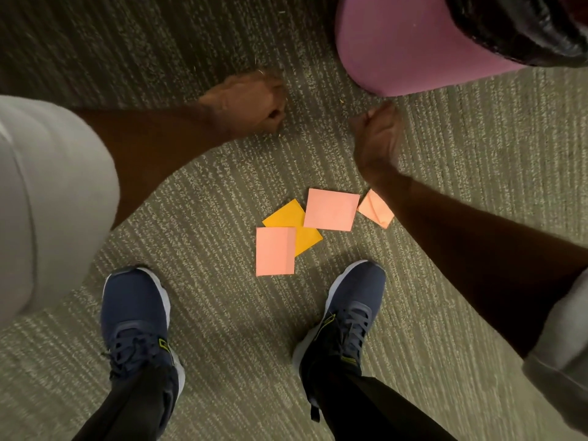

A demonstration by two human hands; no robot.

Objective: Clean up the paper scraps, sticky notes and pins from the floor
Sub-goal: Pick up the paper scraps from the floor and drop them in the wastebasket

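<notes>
Several sticky notes lie on the striped carpet between my feet and my hands: a pink one (331, 210), a second pink one (275, 251), a yellow one (286, 214) partly under both, and a folded pink-orange one (375, 208) beside my right forearm. My left hand (251, 100) is down at the carpet beyond the notes, fingers curled shut; nothing shows in it. My right hand (377, 135) hovers just below the bin, fingertips pinched together; I see nothing between them. Tiny pale specks (342, 100) dot the carpet between the hands.
A purple bin (397, 43) with a black liner (525, 27) stands at the upper right, close to my right hand. My two dark blue shoes (136, 313) (350, 313) stand just below the notes. Carpet stretches on all sides.
</notes>
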